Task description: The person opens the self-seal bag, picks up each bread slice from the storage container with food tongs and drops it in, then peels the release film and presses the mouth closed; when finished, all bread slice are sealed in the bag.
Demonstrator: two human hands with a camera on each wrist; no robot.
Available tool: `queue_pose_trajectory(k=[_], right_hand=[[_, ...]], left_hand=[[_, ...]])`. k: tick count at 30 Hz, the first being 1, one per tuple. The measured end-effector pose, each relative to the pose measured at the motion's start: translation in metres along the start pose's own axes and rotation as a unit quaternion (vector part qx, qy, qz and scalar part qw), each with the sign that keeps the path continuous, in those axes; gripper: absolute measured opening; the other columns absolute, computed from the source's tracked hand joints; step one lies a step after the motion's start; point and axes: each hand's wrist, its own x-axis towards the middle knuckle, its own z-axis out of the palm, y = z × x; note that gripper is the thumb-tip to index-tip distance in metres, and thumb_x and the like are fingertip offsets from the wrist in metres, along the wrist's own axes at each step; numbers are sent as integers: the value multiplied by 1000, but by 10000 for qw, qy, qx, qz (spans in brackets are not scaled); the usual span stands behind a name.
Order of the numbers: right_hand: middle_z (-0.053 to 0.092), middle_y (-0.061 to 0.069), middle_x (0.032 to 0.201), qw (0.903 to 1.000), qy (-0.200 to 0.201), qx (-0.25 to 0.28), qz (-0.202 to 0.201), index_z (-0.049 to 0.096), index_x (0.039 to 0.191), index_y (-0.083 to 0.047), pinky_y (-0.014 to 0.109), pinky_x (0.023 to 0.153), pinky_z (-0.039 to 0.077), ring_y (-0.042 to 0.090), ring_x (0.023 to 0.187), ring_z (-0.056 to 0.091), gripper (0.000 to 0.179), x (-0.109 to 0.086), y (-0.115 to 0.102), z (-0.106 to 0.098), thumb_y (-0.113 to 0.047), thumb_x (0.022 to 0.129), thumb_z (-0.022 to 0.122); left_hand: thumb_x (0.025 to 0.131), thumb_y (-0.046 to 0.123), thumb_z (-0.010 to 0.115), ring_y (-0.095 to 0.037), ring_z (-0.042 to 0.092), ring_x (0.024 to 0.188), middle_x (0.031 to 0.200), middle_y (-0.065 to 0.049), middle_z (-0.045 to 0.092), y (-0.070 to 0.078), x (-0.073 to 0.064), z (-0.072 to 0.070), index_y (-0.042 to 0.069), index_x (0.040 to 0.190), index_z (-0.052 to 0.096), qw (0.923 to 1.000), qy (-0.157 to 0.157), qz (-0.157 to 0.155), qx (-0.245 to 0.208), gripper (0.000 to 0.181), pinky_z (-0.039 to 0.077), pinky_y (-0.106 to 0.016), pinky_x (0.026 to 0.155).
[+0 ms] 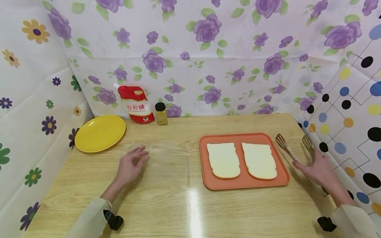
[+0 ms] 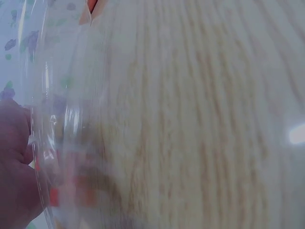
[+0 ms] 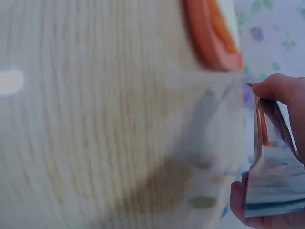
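Observation:
At the right side of the table, my right hand (image 1: pixel 320 170) grips a pair of metal tongs (image 1: pixel 292 155) with slotted heads. The tongs' two arms stand spread apart, heads pointing away from me. In the right wrist view, thumb and fingers hold the tongs (image 3: pixel 276 176) from opposite sides. Just left of them lies an orange tray (image 1: pixel 247 185) bearing two slices of white bread (image 1: pixel 224 161), side by side with brown crusts. My left hand (image 1: pixel 130 166) is over the left part of the table, fingers loosely bent and holding nothing.
A yellow plate (image 1: pixel 100 134) lies at the back left. Against the flowered back cloth stand a red and white sugar pouch (image 1: pixel 136 104) and a small black-capped jar (image 1: pixel 161 114) of yellowish contents. Patterned cloth walls (image 1: pixel 357 109) close in both sides.

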Motion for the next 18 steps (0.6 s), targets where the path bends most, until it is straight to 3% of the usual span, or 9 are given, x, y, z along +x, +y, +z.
queue_pose_trajectory(k=[6,10,18], right_hand=[[26,54,135,9999,-90,128,20,5,150,18,79,82,37,70,116,32,113,-21,-28,-8,-55,90,67],[37,52,124,9998,-200,-51,-14,16,148,19,70,70,46,63,103,45,108,-41,-51,-8,-56,90,67],[38,50,120,9955,-795,-400,324,16,148,18,55,53,51,56,90,58,116,-81,-90,1,-69,87,61]], left_hand=[[90,-3,71,-43,52,127,129,-22,63,1,1,0,-4,107,74,10000,-37,-33,-18,17,40,-61,103],[89,-5,72,-44,52,126,128,-22,64,1,1,0,-5,106,74,10000,25,70,-40,17,42,-61,102],[88,-6,72,-44,53,125,126,-23,64,-1,0,0,-6,106,74,9997,91,236,-23,18,44,-62,98]])
